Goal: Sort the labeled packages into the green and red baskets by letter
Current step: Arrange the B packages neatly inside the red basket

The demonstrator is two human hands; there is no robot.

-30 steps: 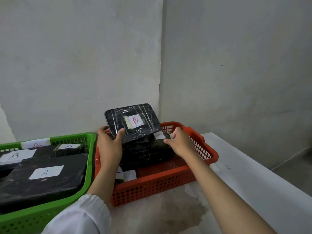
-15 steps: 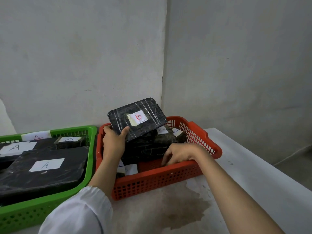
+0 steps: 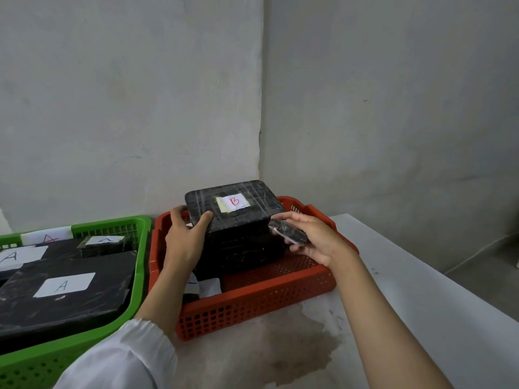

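Your left hand (image 3: 184, 242) grips the B-labelled package (image 3: 233, 204) atop the stack in the red basket (image 3: 261, 301), your right hand (image 3: 314, 240) pinches a small black package (image 3: 288, 233) just right of it, green basket (image 3: 134, 270) of A packages (image 3: 67, 290) left on the tabletop (image 3: 407, 276).

Black plastic-wrapped flat package with white "B" label (image 3: 234, 204) laid level atop stacked black packages (image 3: 247, 248) in red perforated plastic basket (image 3: 261, 304). Small black wrapped package (image 3: 288, 234) held tilted at stack's right. Green perforated plastic basket (image 3: 140, 265) alongside at left, filled with black "A"-labelled packages (image 3: 64, 293).
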